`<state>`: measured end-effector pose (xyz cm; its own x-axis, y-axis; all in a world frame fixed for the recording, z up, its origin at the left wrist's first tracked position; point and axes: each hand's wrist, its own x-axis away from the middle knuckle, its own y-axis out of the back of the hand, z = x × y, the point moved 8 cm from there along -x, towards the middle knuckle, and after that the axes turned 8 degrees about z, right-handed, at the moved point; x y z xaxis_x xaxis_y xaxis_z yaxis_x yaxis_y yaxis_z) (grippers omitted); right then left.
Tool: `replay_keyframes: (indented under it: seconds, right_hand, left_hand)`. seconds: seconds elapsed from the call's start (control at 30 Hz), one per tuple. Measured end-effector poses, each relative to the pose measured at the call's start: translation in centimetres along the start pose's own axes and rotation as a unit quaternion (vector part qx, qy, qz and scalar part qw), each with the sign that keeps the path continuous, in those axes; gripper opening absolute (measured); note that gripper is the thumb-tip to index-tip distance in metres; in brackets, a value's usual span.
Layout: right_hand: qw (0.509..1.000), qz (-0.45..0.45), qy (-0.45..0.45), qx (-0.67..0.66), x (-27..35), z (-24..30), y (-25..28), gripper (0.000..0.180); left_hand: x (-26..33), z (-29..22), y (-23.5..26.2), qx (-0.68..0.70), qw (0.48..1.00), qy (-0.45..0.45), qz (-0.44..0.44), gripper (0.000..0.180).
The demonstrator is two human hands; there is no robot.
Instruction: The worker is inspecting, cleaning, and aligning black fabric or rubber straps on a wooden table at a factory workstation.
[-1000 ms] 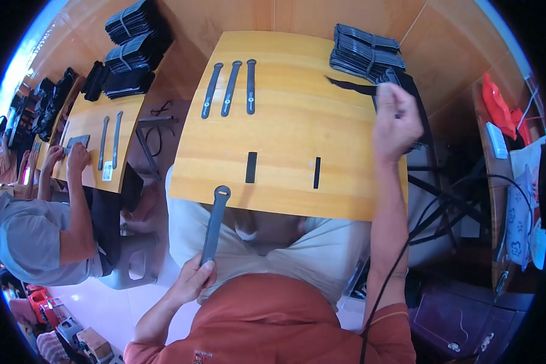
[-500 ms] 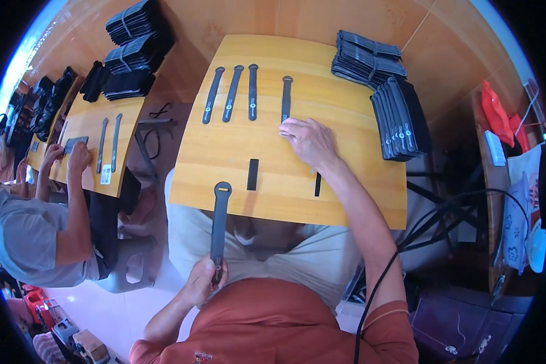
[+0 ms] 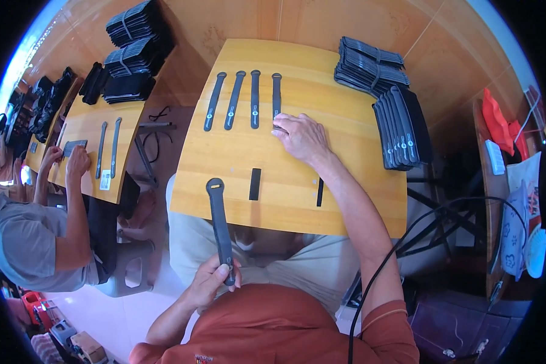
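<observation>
My left hand (image 3: 210,283), low in front of my body, is closed on the lower end of a dark grey strap (image 3: 219,218). The strap stands up from my fist, its rounded, slotted end over the table's near edge. On the yellow wooden table (image 3: 364,209), my right hand (image 3: 305,139) pinches the lower end of another grey strap (image 3: 277,92), which lies flat; the fingers cover that end. To its left lie three matching straps, the closest of them a strap (image 3: 255,100) roughly parallel to it, all with slotted ends pointing away.
A black strip (image 3: 255,184) and a narrower black strip (image 3: 320,192) lie nearer me. Banded strap bundles (image 3: 370,67) and a strap stack (image 3: 400,130) fill the far right. A black cable (image 3: 379,282) crosses my right arm. Leftward, another person (image 3: 33,242) works at a second table.
The strap under my right hand has shifted left, closer to the row of three, and lies straighter. My left hand has moved slightly right, its strap now tilting leftward at the top.
</observation>
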<state>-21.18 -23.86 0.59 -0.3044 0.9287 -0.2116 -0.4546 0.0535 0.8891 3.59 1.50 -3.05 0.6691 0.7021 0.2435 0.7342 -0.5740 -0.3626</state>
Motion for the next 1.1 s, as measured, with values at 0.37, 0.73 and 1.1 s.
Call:
replay_keyframes:
  seconds: [0.37,0.73,1.1]
  right_hand:
    - [1.0,0.01,-0.021,0.007,-0.1,0.3,0.4,0.032]
    - [0.978,0.013,0.001,-0.21,8.7,7.0,3.2,0.025]
    - [0.924,0.078,0.011,-0.375,16.8,12.9,0.5,0.02]
  left_hand:
    - [-1.5,-0.8,-0.1,0.081,0.996,-0.03,0.007,0.03]
    - [-2.6,-1.4,2.1,0.058,0.987,-0.089,-0.118,0.034]
    - [-5.0,-2.1,1.9,0.098,0.979,-0.136,-0.119,0.033]
